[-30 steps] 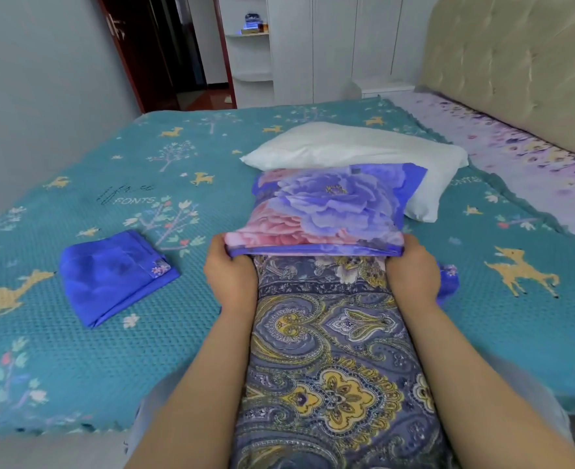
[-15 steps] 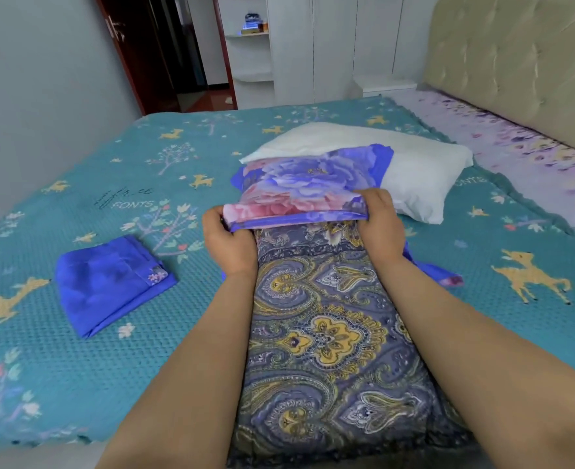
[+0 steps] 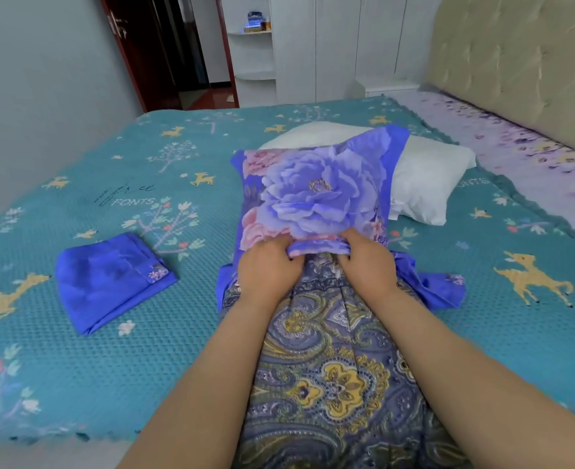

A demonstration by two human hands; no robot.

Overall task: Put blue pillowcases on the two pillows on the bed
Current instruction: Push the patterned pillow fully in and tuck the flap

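At centre, the left hand [image 3: 268, 269] and right hand [image 3: 367, 262] sit close together, each grip clamped on the bunched lower edge of the blue floral pillowcase [image 3: 316, 191], which covers the far end of the paisley pillow [image 3: 333, 374] stretching toward 6 o'clock. A bare white pillow [image 3: 425, 181] lies just behind at 1 o'clock. A second, folded blue pillowcase [image 3: 110, 282] rests on the teal bed [image 3: 144, 350] at 9 o'clock.

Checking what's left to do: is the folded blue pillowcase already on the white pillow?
No, the folded blue pillowcase lies flat on the bedspread, apart from the bare white pillow.
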